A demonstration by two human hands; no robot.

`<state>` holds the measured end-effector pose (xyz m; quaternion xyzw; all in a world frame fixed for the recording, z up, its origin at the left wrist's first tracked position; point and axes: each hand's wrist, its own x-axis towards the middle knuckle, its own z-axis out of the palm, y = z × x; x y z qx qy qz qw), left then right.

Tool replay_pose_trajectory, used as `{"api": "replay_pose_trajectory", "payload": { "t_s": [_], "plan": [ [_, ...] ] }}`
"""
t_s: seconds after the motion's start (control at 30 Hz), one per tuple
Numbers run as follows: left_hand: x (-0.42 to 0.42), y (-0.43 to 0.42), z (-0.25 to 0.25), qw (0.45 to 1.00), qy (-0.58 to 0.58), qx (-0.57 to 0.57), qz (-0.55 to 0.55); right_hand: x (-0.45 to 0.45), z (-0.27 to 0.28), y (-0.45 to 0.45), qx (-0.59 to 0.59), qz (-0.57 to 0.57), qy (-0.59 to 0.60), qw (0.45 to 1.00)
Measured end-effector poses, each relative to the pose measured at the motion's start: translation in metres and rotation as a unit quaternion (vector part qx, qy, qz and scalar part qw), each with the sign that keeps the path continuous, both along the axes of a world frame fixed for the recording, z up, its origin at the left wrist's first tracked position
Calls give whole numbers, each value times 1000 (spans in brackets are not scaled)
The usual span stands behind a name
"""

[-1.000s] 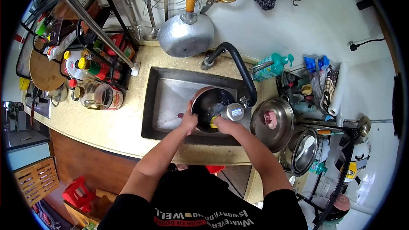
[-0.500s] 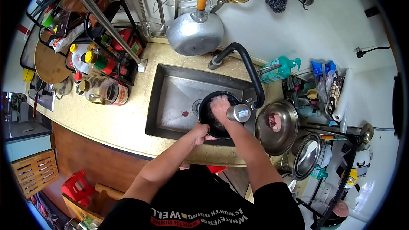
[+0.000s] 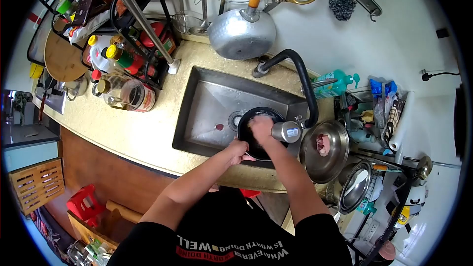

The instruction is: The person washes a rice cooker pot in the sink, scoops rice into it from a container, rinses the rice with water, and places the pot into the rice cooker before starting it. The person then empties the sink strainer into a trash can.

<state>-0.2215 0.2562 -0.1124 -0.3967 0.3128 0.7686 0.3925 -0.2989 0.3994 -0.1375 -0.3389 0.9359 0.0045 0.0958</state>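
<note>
In the right part of the metal sink (image 3: 197, 103) sits a dark round pot (image 3: 253, 151), tilted slightly under the faucet head (image 3: 286, 132). My left hand (image 3: 237, 150) grips the pot's near-left rim, fingers closed around it. My right hand (image 3: 261, 127) reaches inside the pot near its far wall; its fingers are blurred, and what they hold, if anything, is hidden. A small reddish scrap (image 3: 219, 127) lies on the sink floor beside the drain (image 3: 236, 119).
To the right, a steel bowl (image 3: 315, 162) holds a piece of meat (image 3: 322, 145), with another steel pot (image 3: 355, 187) behind it. The black faucet (image 3: 306, 86) arches over the sink. Bottles and jars (image 3: 130, 93) stand left; a hammered pan (image 3: 241, 37) hangs above.
My right hand has gone from the pot's near-right side deeper inside it, and the yellow item by its fingers is out of sight. My left hand has moved to the near rim. The view has shifted.
</note>
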Motion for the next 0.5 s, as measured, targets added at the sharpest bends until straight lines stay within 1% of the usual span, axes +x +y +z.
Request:
{"api": "replay_pose_trajectory", "payload": {
  "t_s": [0.03, 0.07, 0.1, 0.17, 0.2, 0.23, 0.27, 0.3, 0.33, 0.37, 0.4, 0.43, 0.47, 0.5],
  "plan": [
    [2, 2, -8, 1000, 13, -10, 13, -7, -2, 14, 29, -23, 0, 999],
    [-1, 3, 2, 998, 27, -56, 20, -6, 4, 22, 58, -47, -21, 997],
    [-1, 5, 9, 994, 39, -100, 24, 7, -1, 32, 122, -48, -73, 989],
    [-1, 4, 1, 992, 81, -100, 9, 33, -15, 44, 245, -50, -176, 952],
    [-2, 5, -3, 990, 104, -100, 2, 35, 13, 34, 176, -60, -282, 941],
    [0, 6, -2, 990, 97, -98, -10, 40, 43, 17, 105, -70, -384, 915],
    [2, 6, 3, 991, 90, -98, -22, 45, 14, 13, 49, -87, -413, 905],
    [5, 6, 8, 991, 83, -98, -35, 55, 10, 4, -65, -169, -307, 934],
    [9, 11, 15, 992, 77, -96, -22, 53, 6, -2, -83, -125, -256, 955],
    [12, 15, 7, 996, 56, -70, -18, 42, 8, -10, -100, -77, -204, 971],
    [16, 18, -4, 998, 35, -44, -14, 34, -7, -10, -12, -33, -106, 994],
    [19, 21, -15, 1000, 15, -19, -11, 26, -20, -9, 75, 12, -5, 997],
    [18, 23, -15, 999, 6, -31, -3, 16, -11, -3, 189, 71, 32, 979],
    [15, 22, -4, 998, -12, -55, 26, 8, -28, 14, 265, 78, 23, 961]
  ]
}}
